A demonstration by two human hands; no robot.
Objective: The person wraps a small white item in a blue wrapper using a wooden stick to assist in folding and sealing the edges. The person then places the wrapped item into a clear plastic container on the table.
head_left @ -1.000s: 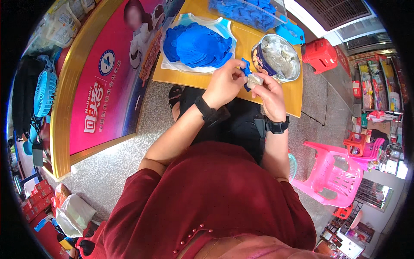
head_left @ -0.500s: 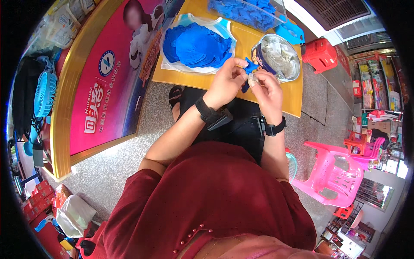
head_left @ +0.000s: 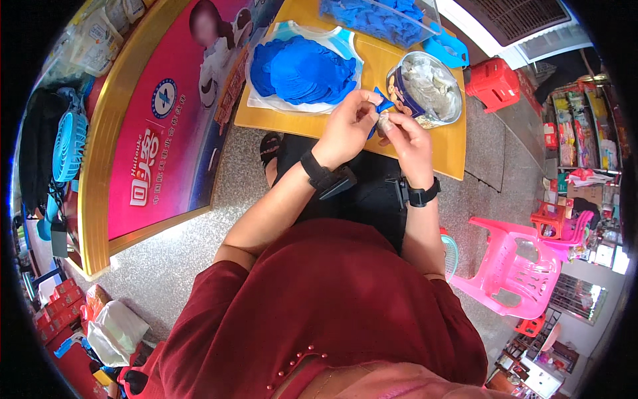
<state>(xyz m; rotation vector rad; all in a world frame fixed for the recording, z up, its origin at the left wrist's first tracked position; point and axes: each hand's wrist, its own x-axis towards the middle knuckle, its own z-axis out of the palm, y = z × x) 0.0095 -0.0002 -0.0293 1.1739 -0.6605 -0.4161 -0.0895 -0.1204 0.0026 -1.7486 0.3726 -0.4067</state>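
Note:
Over the near edge of the yellow table (head_left: pixel 319 122), a small blue fabric piece (head_left: pixel 383 104) is pinched in my left hand (head_left: pixel 347 128). Close beside it, my right hand (head_left: pixel 411 141) has its thumb and fingers closed on a small pale scrap (head_left: pixel 383 120), which touches the blue piece. Its kind is too small to make out. Beyond my hands lies a heap of blue fabric pieces (head_left: pixel 302 70) on a white and light-blue cloth (head_left: pixel 282 30). To the right stands a round tin (head_left: pixel 407 100) filled with crumpled whitish pieces (head_left: pixel 432 86).
A clear bin (head_left: pixel 432 28) with more blue pieces stands at the table's far edge, near a blue plastic basket (head_left: pixel 446 50). A red stool (head_left: pixel 493 85) is to the right, a pink chair (head_left: pixel 512 269) at lower right. A counter with a pink panel (head_left: pixel 166 133) runs along the left.
The blue piece has turned a little between my fingers. My right hand has shifted slightly left and down, showing more of the tin's side.

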